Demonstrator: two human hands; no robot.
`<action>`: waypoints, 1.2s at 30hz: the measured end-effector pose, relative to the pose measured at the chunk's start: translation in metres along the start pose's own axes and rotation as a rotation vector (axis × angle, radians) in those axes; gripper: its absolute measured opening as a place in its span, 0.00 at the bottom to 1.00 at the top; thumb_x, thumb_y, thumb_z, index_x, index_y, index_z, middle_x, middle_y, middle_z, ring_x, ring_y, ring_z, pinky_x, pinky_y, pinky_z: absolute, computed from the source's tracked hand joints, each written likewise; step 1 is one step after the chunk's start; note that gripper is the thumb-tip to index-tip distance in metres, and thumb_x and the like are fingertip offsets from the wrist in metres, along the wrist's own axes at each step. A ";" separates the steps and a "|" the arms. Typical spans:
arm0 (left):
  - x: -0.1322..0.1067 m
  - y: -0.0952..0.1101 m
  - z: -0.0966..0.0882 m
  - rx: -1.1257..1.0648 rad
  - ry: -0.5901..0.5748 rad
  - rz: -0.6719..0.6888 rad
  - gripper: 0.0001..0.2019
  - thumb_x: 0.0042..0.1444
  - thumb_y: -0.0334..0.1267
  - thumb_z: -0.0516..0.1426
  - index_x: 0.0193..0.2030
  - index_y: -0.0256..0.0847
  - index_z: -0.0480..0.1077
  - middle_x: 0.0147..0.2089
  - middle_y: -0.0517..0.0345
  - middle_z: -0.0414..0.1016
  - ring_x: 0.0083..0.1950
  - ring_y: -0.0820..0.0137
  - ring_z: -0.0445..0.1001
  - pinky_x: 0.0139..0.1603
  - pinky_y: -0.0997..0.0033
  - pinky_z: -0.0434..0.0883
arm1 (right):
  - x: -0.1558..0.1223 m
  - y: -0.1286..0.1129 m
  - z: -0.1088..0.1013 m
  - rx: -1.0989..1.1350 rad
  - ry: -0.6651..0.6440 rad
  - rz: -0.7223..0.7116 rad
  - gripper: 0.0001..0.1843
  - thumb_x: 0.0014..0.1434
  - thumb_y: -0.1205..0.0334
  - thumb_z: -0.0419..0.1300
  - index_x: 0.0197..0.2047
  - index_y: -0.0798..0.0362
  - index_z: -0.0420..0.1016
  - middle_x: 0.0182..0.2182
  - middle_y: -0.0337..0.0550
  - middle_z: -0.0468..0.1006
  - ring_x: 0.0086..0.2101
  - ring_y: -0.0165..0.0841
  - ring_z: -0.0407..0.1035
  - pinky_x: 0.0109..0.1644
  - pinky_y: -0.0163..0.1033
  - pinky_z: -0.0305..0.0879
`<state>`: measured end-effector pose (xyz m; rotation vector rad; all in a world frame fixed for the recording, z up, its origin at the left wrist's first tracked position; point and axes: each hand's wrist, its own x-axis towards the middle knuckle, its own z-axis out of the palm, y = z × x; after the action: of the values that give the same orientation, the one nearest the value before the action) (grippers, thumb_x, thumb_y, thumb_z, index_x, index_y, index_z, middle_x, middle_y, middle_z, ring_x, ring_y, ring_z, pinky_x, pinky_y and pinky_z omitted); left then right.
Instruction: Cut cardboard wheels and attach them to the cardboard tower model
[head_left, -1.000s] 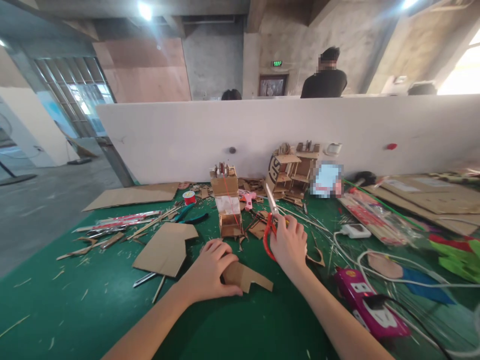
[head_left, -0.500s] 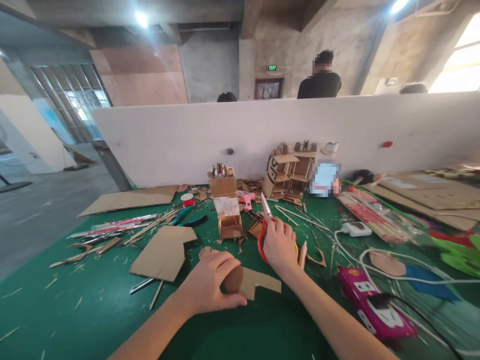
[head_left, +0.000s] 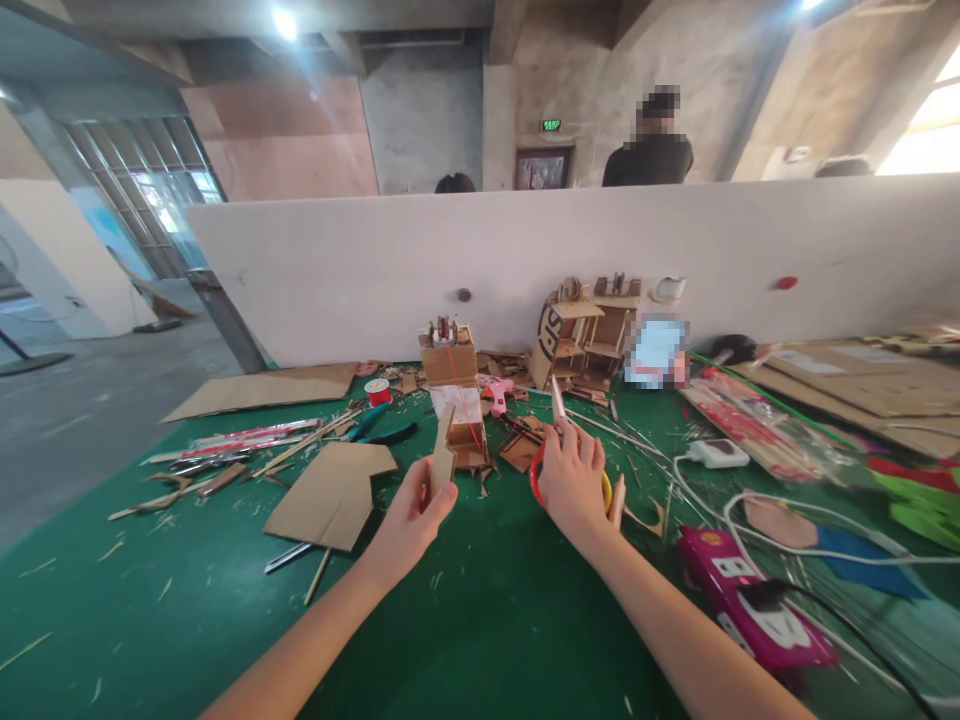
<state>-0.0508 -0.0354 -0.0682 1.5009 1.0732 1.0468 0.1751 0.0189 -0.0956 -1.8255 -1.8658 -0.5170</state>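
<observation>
My left hand (head_left: 411, 518) pinches a small cardboard piece (head_left: 442, 452) and holds it upright, edge-on, above the green table (head_left: 465, 640). My right hand (head_left: 574, 478) is closed round the red handles of a pair of scissors (head_left: 559, 402), whose blades point up and away. Just behind both hands stands a small cardboard tower model (head_left: 454, 392) with a red thread running down it. A larger flat cardboard sheet (head_left: 332, 494) lies to the left of my left hand.
Cardboard scraps, sticks and pliers (head_left: 379, 428) litter the table's left. A cardboard shelf model (head_left: 581, 340) stands by the white partition (head_left: 525, 250). A pink power strip (head_left: 754, 600) with cables lies at right. Someone in black (head_left: 649, 150) stands beyond the partition.
My left hand has lifted the cardboard piece off the table and turned it upright. My right hand with the scissors has stayed about where it was.
</observation>
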 end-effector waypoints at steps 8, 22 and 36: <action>-0.001 0.007 -0.002 -0.669 -0.127 -0.154 0.26 0.55 0.59 0.56 0.51 0.39 0.68 0.27 0.64 0.55 0.24 0.78 0.44 0.16 0.83 0.44 | 0.003 0.001 -0.006 0.026 0.038 0.020 0.22 0.59 0.73 0.50 0.56 0.57 0.69 0.59 0.55 0.66 0.57 0.49 0.56 0.62 0.57 0.46; 0.000 0.012 -0.004 -0.401 -0.070 -0.134 0.28 0.58 0.64 0.46 0.48 0.39 0.65 0.36 0.53 0.69 0.25 0.75 0.61 0.19 0.78 0.55 | -0.001 -0.011 -0.026 0.455 0.019 -0.232 0.16 0.66 0.62 0.50 0.55 0.56 0.66 0.51 0.53 0.73 0.52 0.46 0.63 0.57 0.51 0.58; -0.013 0.012 0.000 1.031 -0.107 0.272 0.22 0.62 0.44 0.50 0.61 0.43 0.55 0.55 0.45 0.65 0.47 0.57 0.73 0.42 0.59 0.71 | -0.008 -0.026 -0.014 1.145 -0.234 0.111 0.10 0.64 0.57 0.52 0.46 0.52 0.65 0.35 0.43 0.75 0.33 0.35 0.73 0.34 0.38 0.69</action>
<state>-0.0520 -0.0494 -0.0582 2.5373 1.4511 0.5531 0.1506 0.0030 -0.0871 -1.1711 -1.6026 0.7201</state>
